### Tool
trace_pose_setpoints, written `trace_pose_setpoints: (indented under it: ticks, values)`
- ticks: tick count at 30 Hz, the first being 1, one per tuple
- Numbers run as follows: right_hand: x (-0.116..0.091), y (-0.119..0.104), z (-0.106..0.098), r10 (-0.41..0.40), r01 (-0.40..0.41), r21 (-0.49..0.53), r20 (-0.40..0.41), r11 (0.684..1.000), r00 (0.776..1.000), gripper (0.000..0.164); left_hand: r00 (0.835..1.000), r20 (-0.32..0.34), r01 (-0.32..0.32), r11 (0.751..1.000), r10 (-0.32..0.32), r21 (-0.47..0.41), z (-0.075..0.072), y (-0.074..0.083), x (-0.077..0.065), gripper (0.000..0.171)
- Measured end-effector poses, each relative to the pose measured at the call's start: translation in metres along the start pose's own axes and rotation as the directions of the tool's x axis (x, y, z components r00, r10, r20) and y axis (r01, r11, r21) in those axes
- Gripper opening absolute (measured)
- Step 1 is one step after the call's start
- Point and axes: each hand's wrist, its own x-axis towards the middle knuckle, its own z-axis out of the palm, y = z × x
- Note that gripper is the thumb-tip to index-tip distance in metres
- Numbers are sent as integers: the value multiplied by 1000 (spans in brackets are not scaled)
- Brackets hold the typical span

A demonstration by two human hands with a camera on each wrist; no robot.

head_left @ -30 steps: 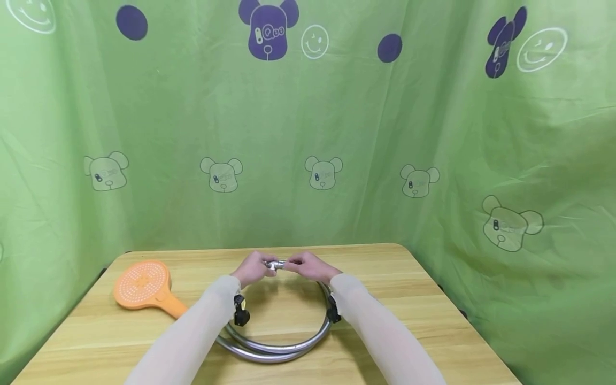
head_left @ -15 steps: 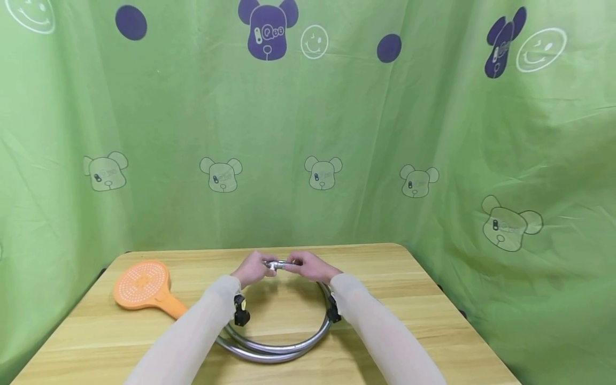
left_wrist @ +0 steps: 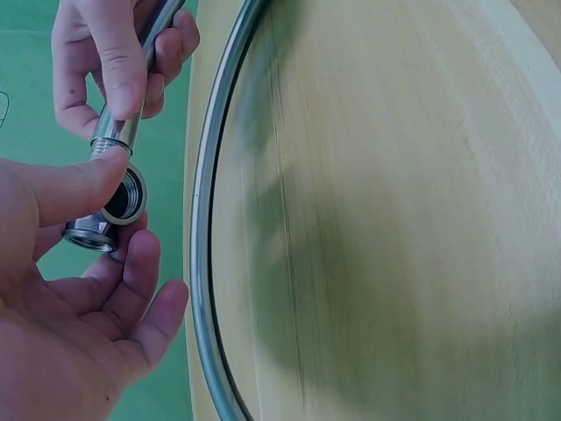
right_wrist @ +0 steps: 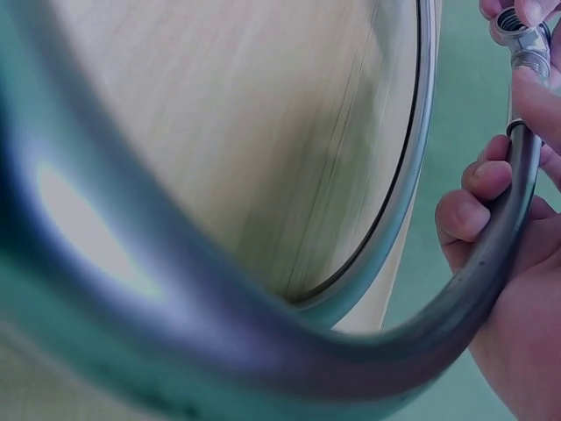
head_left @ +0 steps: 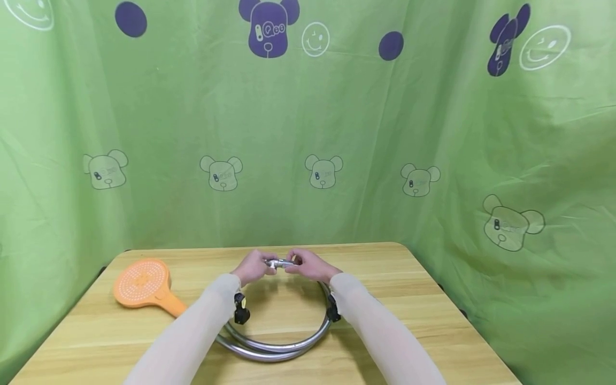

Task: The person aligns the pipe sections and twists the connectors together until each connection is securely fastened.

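Above the far part of the table, my left hand [head_left: 251, 267] pinches a small chrome tee-shaped fitting [left_wrist: 92, 228] between thumb and fingers. One threaded opening of it shows in the left wrist view. My right hand [head_left: 311, 266] grips the end of a silver shower hose [head_left: 284, 348], its fingers curled round the metal end and the hose behind it. Hose end and fitting meet in line; how deep the joint sits is hidden by the thumbs. The rest of the hose lies coiled on the table below the hands, large and close in the right wrist view.
An orange shower head [head_left: 141, 284] lies face up at the left of the wooden table [head_left: 414, 305], its handle running under the left forearm. A green patterned curtain [head_left: 274, 117] surrounds the table's back and sides.
My right fingers have shifted slightly on the hose end, the index finger rising and the thumb moving a little right. The left hand keeps its hold on the fitting.
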Motion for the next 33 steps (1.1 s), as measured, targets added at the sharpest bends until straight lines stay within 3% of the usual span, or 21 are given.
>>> trace_pose_setpoints:
  ticks: [9,19,25,33]
  values:
    - [-1,-2,-1,43,-41,-42,37,998,998,31,1000,-1,-13,1000,13,-10,2,-2,-1,33]
    - [1,1,0,-1,2,-39,8,999,1000,15,1000,-5,-25,1000,25,-8,2,-4,-1,36]
    - [0,4,-2,48,-46,-37,45,998,998,37,999,-9,-31,999,31,-19,5,-7,3,37]
    - [1,-1,1,26,-26,-22,5,999,1000,19,998,6,-57,998,56,11,4,-9,3,35]
